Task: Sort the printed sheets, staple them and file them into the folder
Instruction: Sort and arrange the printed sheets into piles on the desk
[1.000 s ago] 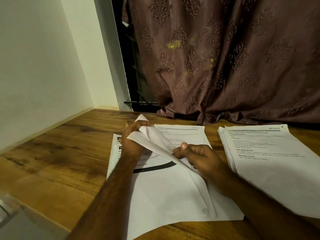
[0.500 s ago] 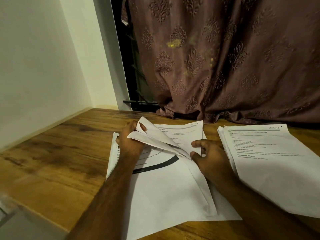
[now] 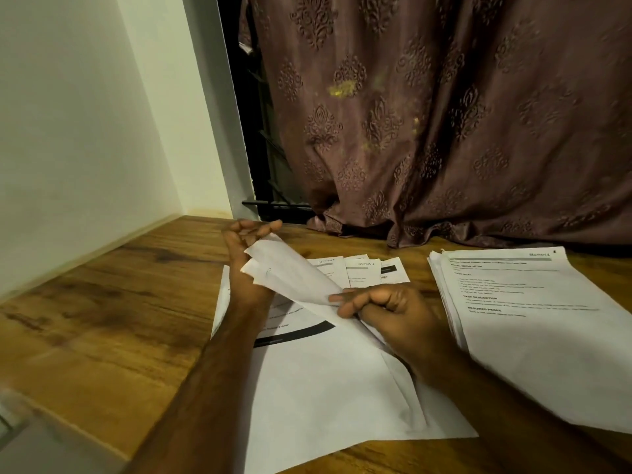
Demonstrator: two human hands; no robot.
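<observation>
The left hand (image 3: 248, 265) is raised off the wooden table (image 3: 113, 302) left of the fanned sheets (image 3: 318, 381), its fingers loosely spread, with the lifted corners of a few sheets resting against its palm; whether the thumb pins them is hidden behind the paper. Those curled sheets cover much of the pile beneath, so only a black curved band and scraps of small print show, too blurred to read. Beyond them, three page tops peek out, headed "SECTION". The right hand (image 3: 386, 309), right of the fanned sheets, pinches the lifted edges between thumb and curled fingers. Further right lies the second stack (image 3: 533, 330), its near corner cut off by the frame. A patterned curtain (image 3: 444, 114) hangs behind.
</observation>
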